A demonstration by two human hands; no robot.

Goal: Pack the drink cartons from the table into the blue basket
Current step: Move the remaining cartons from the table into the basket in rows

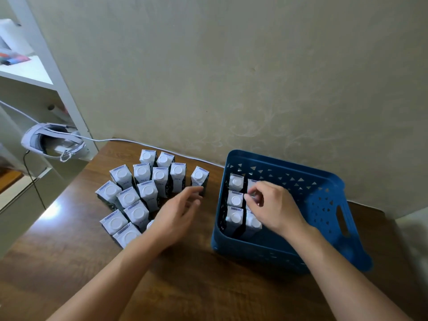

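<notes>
Several white-capped drink cartons [148, 191] stand upright in a cluster on the brown table [185, 286], left of the blue basket [324, 198]. Several more cartons [235, 200] stand in two rows along the basket's left side. My right hand [273, 207] is inside the basket, fingers pinched on the cap of the middle carton in the second row. My left hand [178, 212] hovers with fingers spread over the right edge of the table cluster, close to a lone carton [199, 179]; it holds nothing and covers part of one carton.
A white headset [53, 141] with a cable sits on a white shelf unit at the left. A white cable runs along the wall behind the cartons. The wall stands directly behind the table. The basket's right half holds no cartons.
</notes>
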